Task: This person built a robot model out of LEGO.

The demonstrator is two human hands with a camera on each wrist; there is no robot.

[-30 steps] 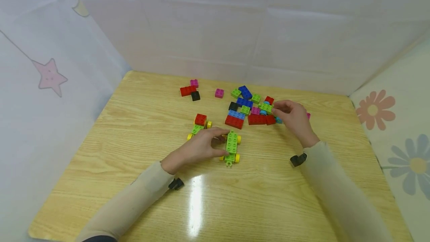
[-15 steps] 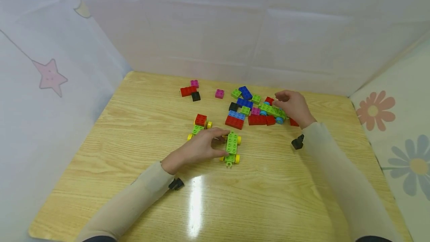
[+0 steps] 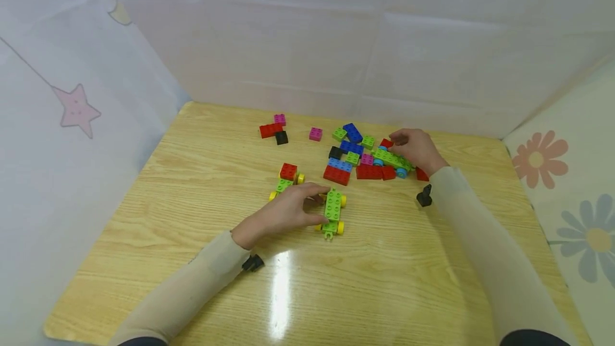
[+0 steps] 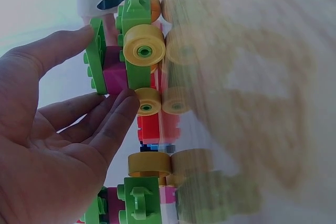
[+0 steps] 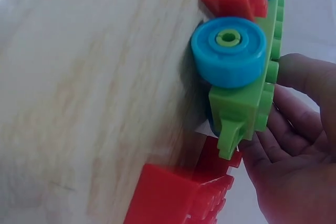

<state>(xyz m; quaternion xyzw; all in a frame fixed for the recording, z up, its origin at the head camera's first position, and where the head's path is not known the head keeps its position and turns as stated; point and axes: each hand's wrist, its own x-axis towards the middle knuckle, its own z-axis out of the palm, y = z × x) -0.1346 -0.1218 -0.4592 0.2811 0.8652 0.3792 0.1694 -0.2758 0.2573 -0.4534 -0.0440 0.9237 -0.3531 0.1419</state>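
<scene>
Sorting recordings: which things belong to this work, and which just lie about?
Likely in the work: yellow-wheeled car in left hand; blue-wheeled car by right hand; perhaps red-topped car.
Apparently lying about: pink bricks, black bricks.

Left hand (image 3: pixel 290 210) is pinching a green car (image 3: pixel 332 207) with yellow wheels, thumb at its near end. A second yellow-wheeled car (image 3: pixel 285 185), topped by a red block (image 3: pixel 289 171), is standing just beyond, partly hidden by that hand. Right hand (image 3: pixel 419 149) is hovering at a blue-wheeled green base (image 3: pixel 395 160); contact unclear from here. Farther left on the worktop (image 3: pixel 192 202), a black brick (image 3: pixel 281 138) is lying against a long red brick (image 3: pixel 269 131); two dark blue bricks (image 3: pixel 353 132) are lying near the base.
</scene>
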